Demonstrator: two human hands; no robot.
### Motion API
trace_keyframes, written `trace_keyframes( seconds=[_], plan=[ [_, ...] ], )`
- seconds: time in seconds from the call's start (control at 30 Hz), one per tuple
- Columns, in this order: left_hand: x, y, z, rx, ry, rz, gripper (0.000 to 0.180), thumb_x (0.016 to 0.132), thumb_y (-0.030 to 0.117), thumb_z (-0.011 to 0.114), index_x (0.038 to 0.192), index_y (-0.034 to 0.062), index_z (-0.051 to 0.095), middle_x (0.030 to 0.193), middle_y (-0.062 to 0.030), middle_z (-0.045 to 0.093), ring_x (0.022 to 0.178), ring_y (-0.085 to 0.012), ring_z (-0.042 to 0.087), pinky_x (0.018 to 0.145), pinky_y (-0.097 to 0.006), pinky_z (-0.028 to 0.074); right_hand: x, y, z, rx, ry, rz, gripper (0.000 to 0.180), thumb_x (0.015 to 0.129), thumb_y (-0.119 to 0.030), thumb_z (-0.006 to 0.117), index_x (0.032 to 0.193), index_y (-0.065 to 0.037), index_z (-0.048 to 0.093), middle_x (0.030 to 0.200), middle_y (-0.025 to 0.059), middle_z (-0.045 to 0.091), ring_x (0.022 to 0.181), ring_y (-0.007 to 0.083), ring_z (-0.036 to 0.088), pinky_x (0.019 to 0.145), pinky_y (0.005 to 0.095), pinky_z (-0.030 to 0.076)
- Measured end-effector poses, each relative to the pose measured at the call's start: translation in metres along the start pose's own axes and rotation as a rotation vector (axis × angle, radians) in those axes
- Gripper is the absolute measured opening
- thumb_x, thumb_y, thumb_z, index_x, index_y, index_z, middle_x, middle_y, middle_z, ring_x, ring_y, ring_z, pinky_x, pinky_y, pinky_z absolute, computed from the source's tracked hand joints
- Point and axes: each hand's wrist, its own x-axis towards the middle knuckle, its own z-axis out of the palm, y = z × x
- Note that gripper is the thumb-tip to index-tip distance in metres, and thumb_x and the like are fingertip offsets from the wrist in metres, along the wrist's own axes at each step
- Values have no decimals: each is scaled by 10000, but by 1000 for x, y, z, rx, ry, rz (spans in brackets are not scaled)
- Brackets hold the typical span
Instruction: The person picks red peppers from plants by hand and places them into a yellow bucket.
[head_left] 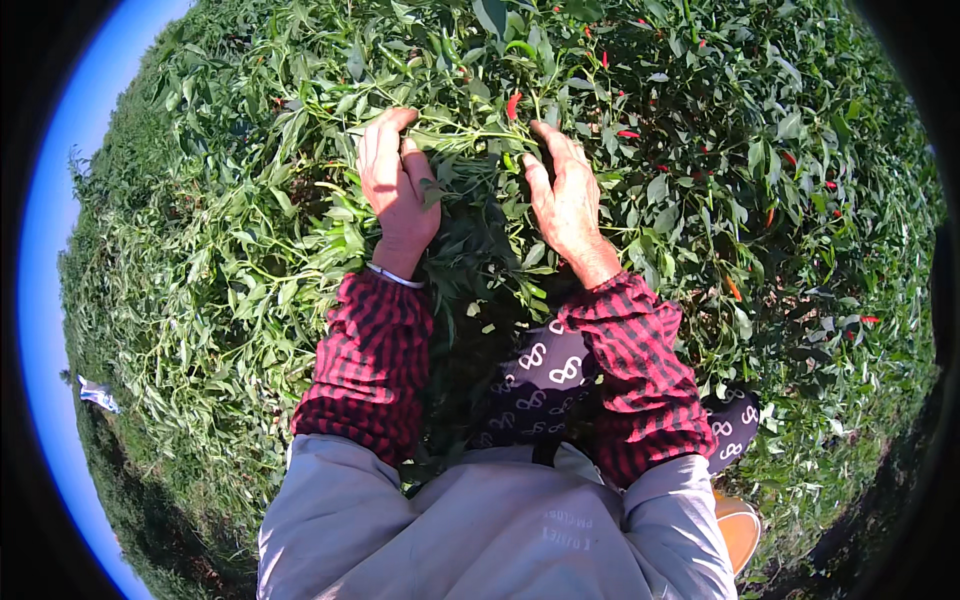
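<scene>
My left hand [398, 185] reaches into the leafy chili plants [470, 135], thumb apart from its bent fingers, against stems and leaves. Opposite it, my right hand [570, 200] has its thumb and forefinger spread at the edge of the same foliage. No picked chili shows in either hand, though leaves hide some fingertips. A red chili [513, 105] hangs between and just beyond the hands, nearer the right one. Above it a curved green chili [521, 47] shows. Pale green chilies [345, 212] cluster beside my left wrist.
Dense chili plants surround me, with scattered red chilies [628, 134] to the right and an orange one [733, 288] lower down. An orange rounded object [738, 530], partly hidden, is by my right side. A white and blue scrap [98, 394] lies far left.
</scene>
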Motion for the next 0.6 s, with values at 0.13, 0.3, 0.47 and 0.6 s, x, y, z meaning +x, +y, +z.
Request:
trace_keyframes(
  seconds=[0.13,0.3,0.47,0.6],
  plan=[
    [-8,5,6,63,63,25,197,755,-9,458,916,15,569,953,-176,553,919,-332,516,826,-407,397,18,-13,-6,-22,187,-97,285,821,-243,601,1028,-51,558,862,117,540,804,293,536,713,381,434],
    [-14,10,4,52,92,-19,180,743,-36,475,868,23,589,974,-174,551,920,-325,514,825,-404,401,58,-23,7,-131,18,-2,204,804,-232,626,918,-64,605,878,161,562,788,341,572,680,419,449],
    [-21,6,1,44,84,-46,186,743,-32,462,859,26,595,956,-176,538,904,-332,512,802,-396,406,60,-17,15,59,0,159,218,781,-155,639,900,-10,528,859,164,588,814,350,572,715,400,452],
    [-21,13,-1,18,74,-77,182,737,-31,461,848,24,595,913,-171,525,861,-323,506,762,-391,404,69,-23,16,-115,8,165,302,768,-198,665,938,-17,492,926,168,572,867,338,571,745,423,449]
  ],
)
